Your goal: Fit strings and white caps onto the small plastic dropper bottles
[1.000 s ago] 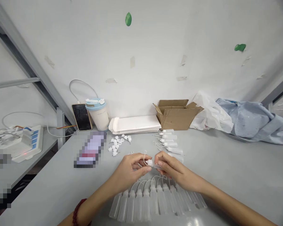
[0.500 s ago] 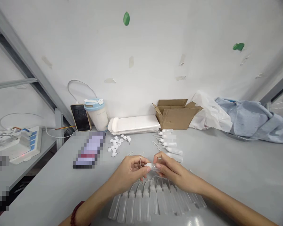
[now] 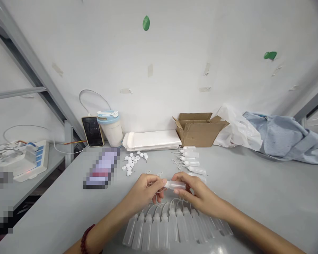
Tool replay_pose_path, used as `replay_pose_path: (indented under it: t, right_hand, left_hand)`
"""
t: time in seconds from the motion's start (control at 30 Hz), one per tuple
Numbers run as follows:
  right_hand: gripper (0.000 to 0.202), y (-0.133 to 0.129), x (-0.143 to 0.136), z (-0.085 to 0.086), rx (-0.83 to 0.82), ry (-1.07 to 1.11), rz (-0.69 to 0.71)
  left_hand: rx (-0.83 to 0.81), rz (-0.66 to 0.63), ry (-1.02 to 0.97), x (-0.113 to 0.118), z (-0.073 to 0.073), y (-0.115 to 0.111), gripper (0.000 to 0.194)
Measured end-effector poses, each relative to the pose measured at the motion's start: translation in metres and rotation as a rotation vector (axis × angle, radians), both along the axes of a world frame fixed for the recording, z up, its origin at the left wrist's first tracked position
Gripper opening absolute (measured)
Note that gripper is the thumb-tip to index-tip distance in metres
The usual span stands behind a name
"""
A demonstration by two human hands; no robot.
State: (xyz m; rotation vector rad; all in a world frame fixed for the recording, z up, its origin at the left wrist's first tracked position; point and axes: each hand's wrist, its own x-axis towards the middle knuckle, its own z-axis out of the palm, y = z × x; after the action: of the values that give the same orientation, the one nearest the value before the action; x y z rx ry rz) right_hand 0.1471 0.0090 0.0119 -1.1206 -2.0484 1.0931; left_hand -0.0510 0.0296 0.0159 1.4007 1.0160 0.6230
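My left hand [image 3: 151, 188] pinches the white cap end of a small clear plastic bottle [image 3: 177, 185], which lies nearly level above the table. A thin white cord hangs by those fingers. Around the bottle's body curve the thumb and fingers of my right hand [image 3: 192, 188]; its exact contact is hard to see. Below both hands a row of several similar bottles [image 3: 155, 231] lies side by side, with white caps and thin cords toward the back. More such bottles [image 3: 192, 162] are stacked in a column behind my right hand. Loose small white caps [image 3: 132, 160] lie to the left.
At the back stand a phone [image 3: 92, 131], a lidded cup [image 3: 111, 130], white flat packs [image 3: 153, 139] and an open cardboard box [image 3: 200, 132]. A white plastic bag [image 3: 235, 128] and blue-grey cloth [image 3: 281, 137] lie right. A power strip [image 3: 41, 160] is far left.
The fingers of my right hand have opened a little around the bottle, and more of its clear body shows. My left hand stays at the cap end. The view has shifted slightly.
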Motion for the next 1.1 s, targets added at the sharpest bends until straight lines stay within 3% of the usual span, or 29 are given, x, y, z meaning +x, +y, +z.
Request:
replay_pose_path:
  t: [0.1, 0.23, 0.43, 0.5, 0.67, 0.8, 0.93, 1.1]
  right_hand:
    - [0.022, -0.0005, -0.001, 0.0041, 0.071, -0.056, 0.034]
    - [0.03, -0.0007, -0.0004, 0.0046, 0.032, -0.065, 0.04]
    - [0.037, 0.0016, 0.0022, -0.0033, -0.295, 0.153, 0.052]
    - [0.038, 0.0021, 0.0016, -0.003, -0.329, 0.198, 0.06]
    - [0.033, -0.0004, -0.0014, 0.0036, -0.079, 0.034, 0.03]
    - [0.029, -0.0038, -0.0013, 0.0027, 0.112, -0.093, 0.046]
    - [0.03, -0.0046, -0.0003, 0.0005, 0.127, -0.14, 0.038]
    - [0.035, -0.0014, -0.0013, 0.0017, 0.029, -0.06, 0.009]
  left_hand:
    - [0.011, 0.005, 0.005, -0.0003, -0.0006, 0.0005, 0.036]
    - [0.078, -0.008, 0.023, -0.0003, -0.0018, -0.0012, 0.028]
    - [0.163, -0.006, -0.006, 0.0005, 0.0032, -0.0078, 0.018]
    - [0.183, -0.009, -0.029, 0.0002, 0.0043, -0.008, 0.02]
    - [0.074, -0.055, -0.048, 0.0001, 0.0006, -0.0025, 0.038]
    - [-0.009, -0.052, -0.051, 0.0002, -0.0022, 0.0002, 0.039]
    - [0.031, -0.074, -0.026, -0.0008, -0.0014, -0.0018, 0.038]
    - [0.184, -0.063, 0.038, 0.0002, 0.0005, -0.0087, 0.024]
